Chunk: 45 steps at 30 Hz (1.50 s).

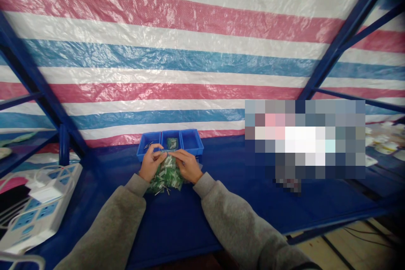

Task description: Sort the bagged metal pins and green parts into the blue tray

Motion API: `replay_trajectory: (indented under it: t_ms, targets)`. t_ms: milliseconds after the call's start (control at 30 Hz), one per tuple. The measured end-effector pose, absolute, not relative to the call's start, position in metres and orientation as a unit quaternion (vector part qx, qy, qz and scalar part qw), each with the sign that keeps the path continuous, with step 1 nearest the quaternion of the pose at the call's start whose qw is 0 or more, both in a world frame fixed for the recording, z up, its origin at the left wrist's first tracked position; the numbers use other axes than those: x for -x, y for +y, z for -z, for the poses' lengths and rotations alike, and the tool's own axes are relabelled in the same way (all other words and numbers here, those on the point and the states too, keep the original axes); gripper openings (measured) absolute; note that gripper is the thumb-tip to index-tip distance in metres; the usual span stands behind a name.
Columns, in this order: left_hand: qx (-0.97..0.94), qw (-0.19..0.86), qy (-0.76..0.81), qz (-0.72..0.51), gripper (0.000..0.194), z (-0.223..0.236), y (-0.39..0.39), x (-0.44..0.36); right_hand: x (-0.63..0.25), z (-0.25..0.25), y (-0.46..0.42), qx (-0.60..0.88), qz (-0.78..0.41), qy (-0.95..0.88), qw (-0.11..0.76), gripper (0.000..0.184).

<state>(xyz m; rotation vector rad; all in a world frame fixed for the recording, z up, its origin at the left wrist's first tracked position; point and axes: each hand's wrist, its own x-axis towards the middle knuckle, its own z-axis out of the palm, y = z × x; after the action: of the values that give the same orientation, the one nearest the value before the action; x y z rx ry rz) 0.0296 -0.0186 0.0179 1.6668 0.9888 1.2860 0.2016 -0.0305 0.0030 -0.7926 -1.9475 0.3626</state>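
My left hand (152, 163) and my right hand (188, 166) meet in front of a blue three-compartment tray (192, 152). Fingers of both are closed in a pinch on the top edge of a small plastic bag (168, 150), whose outline is partly hidden. Under and between the hands lies a pile of green-and-white printed packets (171, 177). Several thin metal pieces (167, 190) rest at the pile's near edge. One green packet (172, 143) is in the tray's middle compartment, and small metal pieces (148, 145) lie in the left one.
White power strips (47, 215) with plugs and cables cover the left side of the blue table (177, 232). Blue metal posts (65, 145) stand at the sides, with a striped plastic sheet (190, 63) behind. A pixelated patch hides part of the right side.
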Motion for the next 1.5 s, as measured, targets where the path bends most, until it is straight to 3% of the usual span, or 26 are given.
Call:
replay_trajectory:
  t_ms: [167,333,533,833,1167,1400,1500]
  targets:
    - [-0.731,0.276,0.374,-0.5,0.027,-0.023,-0.022,-0.03,-0.203,0.001,-0.026,0.384,-0.105,-0.761,0.511,0.027]
    - [-0.806,0.143,0.361,-0.448,0.025,-0.025,-0.024,-0.026,-0.206,0.002,-0.022,0.414,-0.112,-0.783,0.451,0.019]
    - [-0.782,0.094,0.398,-0.471,0.024,-0.016,-0.02,-0.024,-0.204,-0.002,-0.024,0.421,-0.139,-0.764,0.469,0.022]
    - [-0.764,0.16,0.426,-0.458,0.03,-0.014,-0.016,-0.021,-0.2,-0.008,-0.032,0.41,-0.215,-0.685,0.563,0.018]
    - [-0.746,0.046,0.425,-0.511,0.021,-0.021,-0.018,-0.019,-0.201,-0.009,-0.035,0.376,-0.216,-0.709,0.556,0.028]
    - [-0.72,0.205,0.43,-0.505,0.029,-0.017,-0.018,-0.023,-0.201,-0.012,-0.034,0.352,-0.14,-0.733,0.565,0.017]
    - [-0.748,0.172,0.405,-0.497,0.025,-0.023,-0.022,-0.024,-0.203,-0.011,-0.031,0.363,-0.123,-0.72,0.579,0.013]
